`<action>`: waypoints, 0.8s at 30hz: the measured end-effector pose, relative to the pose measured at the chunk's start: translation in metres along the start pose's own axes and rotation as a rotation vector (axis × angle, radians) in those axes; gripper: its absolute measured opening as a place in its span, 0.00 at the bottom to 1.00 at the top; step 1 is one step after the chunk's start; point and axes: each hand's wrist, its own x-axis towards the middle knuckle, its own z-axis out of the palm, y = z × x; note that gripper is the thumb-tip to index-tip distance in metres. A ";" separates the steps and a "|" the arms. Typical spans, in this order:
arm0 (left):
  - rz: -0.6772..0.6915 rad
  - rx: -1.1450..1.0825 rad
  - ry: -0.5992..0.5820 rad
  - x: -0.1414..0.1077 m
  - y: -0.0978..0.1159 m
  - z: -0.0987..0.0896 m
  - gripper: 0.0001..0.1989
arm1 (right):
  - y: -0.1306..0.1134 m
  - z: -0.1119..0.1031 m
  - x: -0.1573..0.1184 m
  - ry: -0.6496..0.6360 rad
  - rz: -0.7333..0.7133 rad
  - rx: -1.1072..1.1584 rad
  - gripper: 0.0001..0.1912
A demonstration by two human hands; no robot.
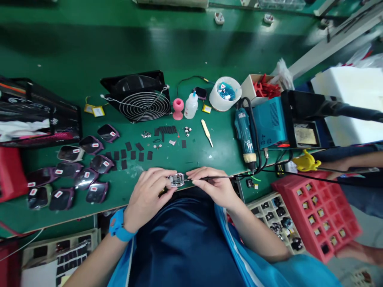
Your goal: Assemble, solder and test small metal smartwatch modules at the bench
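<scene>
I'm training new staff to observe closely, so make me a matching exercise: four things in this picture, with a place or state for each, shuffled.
Things
1. small silver-rimmed electronic device
2. round white tub
3. open cardboard box
4. whitish plastic squeeze bottle

Places and states
A. contains red pieces
B. stands beside a pink hourglass-shaped object
C. at the left hand's fingertips
D. contains blue material

Pairs: 1-C, 2-D, 3-A, 4-B

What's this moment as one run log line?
left hand: holding device | right hand: at black cord, beside device | bench: fan, bottle
</scene>
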 end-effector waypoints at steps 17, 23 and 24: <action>-0.036 0.120 0.029 -0.036 -0.013 -0.033 0.10 | 0.006 -0.012 0.003 0.000 -0.002 -0.080 0.02; 0.098 -0.001 -0.034 -0.012 -0.005 -0.014 0.14 | 0.005 -0.008 -0.003 -0.057 -0.050 -0.082 0.03; 0.128 -0.013 -0.032 -0.009 -0.005 -0.010 0.14 | 0.005 -0.007 -0.005 -0.061 -0.061 -0.084 0.03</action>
